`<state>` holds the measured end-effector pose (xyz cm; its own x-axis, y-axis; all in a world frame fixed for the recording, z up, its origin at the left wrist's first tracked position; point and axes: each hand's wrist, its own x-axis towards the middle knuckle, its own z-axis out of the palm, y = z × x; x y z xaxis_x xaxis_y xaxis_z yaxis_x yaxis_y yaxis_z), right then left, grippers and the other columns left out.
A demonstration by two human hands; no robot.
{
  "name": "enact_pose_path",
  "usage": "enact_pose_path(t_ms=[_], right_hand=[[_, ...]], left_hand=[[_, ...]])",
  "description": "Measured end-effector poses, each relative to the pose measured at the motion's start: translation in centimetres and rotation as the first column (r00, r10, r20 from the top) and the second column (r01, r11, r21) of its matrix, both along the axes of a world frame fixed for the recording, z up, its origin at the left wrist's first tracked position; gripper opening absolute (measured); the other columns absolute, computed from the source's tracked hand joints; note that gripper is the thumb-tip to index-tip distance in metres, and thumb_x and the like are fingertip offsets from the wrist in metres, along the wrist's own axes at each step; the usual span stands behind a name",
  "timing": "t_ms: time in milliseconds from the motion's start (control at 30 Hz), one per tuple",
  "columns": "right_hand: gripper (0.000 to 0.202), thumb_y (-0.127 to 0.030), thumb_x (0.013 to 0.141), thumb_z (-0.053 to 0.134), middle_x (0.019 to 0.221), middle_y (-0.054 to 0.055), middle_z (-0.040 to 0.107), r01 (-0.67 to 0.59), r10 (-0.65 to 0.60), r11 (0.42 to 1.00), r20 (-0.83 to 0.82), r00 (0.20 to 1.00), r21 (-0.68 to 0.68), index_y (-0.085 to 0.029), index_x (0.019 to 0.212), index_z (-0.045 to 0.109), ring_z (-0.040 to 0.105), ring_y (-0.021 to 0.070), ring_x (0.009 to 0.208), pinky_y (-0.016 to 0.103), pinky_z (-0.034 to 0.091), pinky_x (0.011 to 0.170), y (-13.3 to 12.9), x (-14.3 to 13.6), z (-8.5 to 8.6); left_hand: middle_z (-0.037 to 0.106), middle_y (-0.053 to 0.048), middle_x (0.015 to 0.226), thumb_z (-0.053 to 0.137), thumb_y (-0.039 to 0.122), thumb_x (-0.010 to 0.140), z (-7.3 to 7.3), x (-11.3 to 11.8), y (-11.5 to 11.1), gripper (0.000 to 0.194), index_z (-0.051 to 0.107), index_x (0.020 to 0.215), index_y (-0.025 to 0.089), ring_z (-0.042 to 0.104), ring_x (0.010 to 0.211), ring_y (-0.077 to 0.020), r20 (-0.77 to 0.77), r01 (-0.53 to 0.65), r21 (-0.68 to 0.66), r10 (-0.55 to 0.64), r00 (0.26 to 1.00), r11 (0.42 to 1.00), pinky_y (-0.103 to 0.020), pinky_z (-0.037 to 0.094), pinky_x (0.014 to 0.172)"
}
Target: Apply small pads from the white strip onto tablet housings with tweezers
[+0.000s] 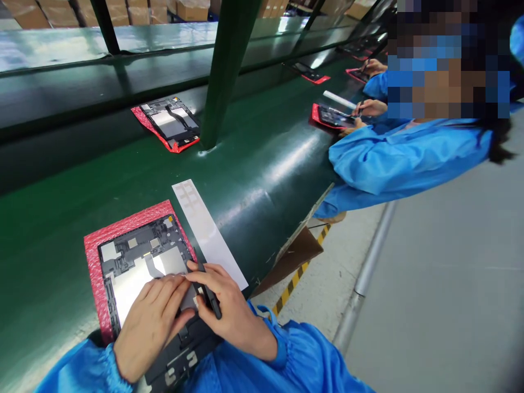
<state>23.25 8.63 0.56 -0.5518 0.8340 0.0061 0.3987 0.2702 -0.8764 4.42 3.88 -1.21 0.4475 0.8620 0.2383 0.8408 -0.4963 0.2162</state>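
An opened tablet (123, 292) lies face down on a pink bubble-wrap sheet (92, 273), its boards, silver battery area and flat cable exposed. My left hand (153, 314) rests over the lower part of the tablet, fingers stretched out and thumb apart. Its fingertips meet those of my right hand (229, 311) above the silver area. Between the fingers and thumb of my right hand is a slim black tweezers-like tool (213, 303), its blunt end pointing toward me. Whatever lies beneath the touching fingertips is hidden. A white strip sheet (210, 240) lies right of the tablet.
Another opened tablet (174, 120) on red wrap lies beyond, beside a green post (229, 71). To the right, a co-worker in a blue sleeve (380, 158) handles a tablet (333, 116). A brown cardboard flap (292, 259) shows below the green table's (262, 218) edge.
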Motion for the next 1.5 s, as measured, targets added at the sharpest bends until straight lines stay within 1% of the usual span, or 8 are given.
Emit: enact_pose_path(t_ms=[267, 533, 733, 867, 1033, 1200, 1400, 1500], right_hand=[[0.074, 0.004, 0.062, 0.048, 0.13, 0.002, 0.057, 0.029, -0.03, 1.0, 0.12, 0.992, 0.007, -0.025, 0.129, 0.051, 0.044, 0.0219, 0.117, 0.039, 0.04, 0.105, -0.4, -1.1, 0.0], [0.074, 0.003, 0.066, 0.049, 0.137, 0.004, 0.052, 0.033, -0.038, 0.999, 0.162, 0.986, 0.029, -0.025, 0.134, 0.046, 0.046, 0.0232, 0.118, 0.043, 0.041, 0.104, -0.4, -1.6, -0.1], [0.055, -0.012, 0.087, 0.055, 0.135, 0.007, 0.056, 0.19, -0.188, 0.981, -0.049, 0.981, 0.047, -0.026, 0.138, 0.042, 0.056, 0.0226, 0.116, 0.042, 0.047, 0.1, -0.2, 1.0, 0.1], [0.024, -0.021, 0.096, 0.049, 0.111, 0.005, 0.071, 0.258, -0.26, 0.966, -0.159, 0.952, -0.037, -0.025, 0.116, 0.063, 0.065, 0.02, 0.103, 0.037, 0.051, 0.094, 0.3, 2.3, 0.3], [0.03, -0.029, 0.099, 0.045, 0.076, 0.002, 0.071, 0.236, -0.254, 0.966, -0.23, 0.939, -0.103, -0.021, 0.122, 0.063, 0.065, 0.0147, 0.065, 0.028, 0.055, 0.066, 0.9, 2.0, -0.9], [0.03, -0.029, 0.098, 0.047, 0.084, 0.003, 0.071, 0.227, -0.232, 0.973, -0.28, 0.931, -0.053, -0.024, 0.123, 0.063, 0.066, 0.0155, 0.07, 0.029, 0.056, 0.07, 1.2, 1.7, -1.7], [0.041, -0.022, 0.094, 0.048, 0.091, 0.0, 0.076, 0.164, -0.139, 0.983, -0.237, 0.961, 0.086, -0.035, 0.133, 0.052, 0.073, 0.0187, 0.08, 0.027, 0.059, 0.074, 1.3, 3.1, -1.6], [0.043, -0.025, 0.089, 0.054, 0.102, 0.0, 0.076, 0.11, -0.075, 0.98, -0.202, 0.977, 0.166, -0.038, 0.13, 0.057, 0.074, 0.0219, 0.086, 0.027, 0.061, 0.075, 2.3, 3.4, -2.7]], left_hand=[[0.062, -0.012, 0.113, 0.048, 0.042, 0.093, 0.1, -0.1, 0.2, 0.045, 0.054, 0.124, 0.01, 0.057, 0.101, -0.024, -0.008, 0.025, -0.003, -0.025, 1.0, 1.0, -0.038, 0.044, 0.084], [0.063, -0.012, 0.113, 0.047, 0.042, 0.094, 0.2, -0.2, 0.4, 0.042, 0.056, 0.121, 0.012, 0.057, 0.103, -0.0234, 0.058, 0.04, -0.016, -0.039, 0.998, 0.999, -0.037, 0.044, 0.085], [0.064, -0.006, 0.114, 0.05, 0.029, 0.094, 0.4, -0.4, 0.4, 0.021, 0.063, 0.11, 0.026, 0.056, 0.106, -0.0225, 0.056, 0.118, -0.009, -0.117, 0.992, 0.993, -0.037, 0.041, 0.085], [0.064, -0.003, 0.116, 0.045, 0.027, 0.096, 0.5, -0.7, 0.4, 0.025, 0.063, 0.113, 0.03, 0.055, 0.107, -0.0228, -0.012, 0.129, 0.018, -0.129, 0.992, 0.991, -0.038, 0.039, 0.085], [0.062, -0.002, 0.119, 0.043, 0.031, 0.097, 0.4, -1.2, 0.2, 0.027, 0.062, 0.115, 0.034, 0.052, 0.11, -0.0223, -0.072, 0.125, 0.022, -0.123, 0.99, 0.992, -0.037, 0.037, 0.085], [0.061, -0.003, 0.122, 0.031, 0.016, 0.098, 0.3, -0.9, 0.1, 0.04, 0.06, 0.12, 0.034, 0.052, 0.113, -0.0222, -0.024, 0.174, -0.014, -0.174, 0.984, 0.985, -0.039, 0.039, 0.088], [0.061, -0.006, 0.121, 0.056, 0.021, 0.089, 1.6, -2.4, -1.4, 0.037, 0.057, 0.125, 0.031, 0.056, 0.11, -0.0214, 0.07, -0.171, 0.092, 0.165, 0.984, 0.981, -0.038, 0.047, 0.09], [0.056, -0.011, 0.129, 0.052, 0.03, 0.091, 1.5, -5.6, -4.2, 0.042, 0.049, 0.133, 0.029, 0.054, 0.116, -0.0253, 0.26, -0.537, -0.207, 0.575, 0.775, 0.818, -0.045, 0.049, 0.093]])
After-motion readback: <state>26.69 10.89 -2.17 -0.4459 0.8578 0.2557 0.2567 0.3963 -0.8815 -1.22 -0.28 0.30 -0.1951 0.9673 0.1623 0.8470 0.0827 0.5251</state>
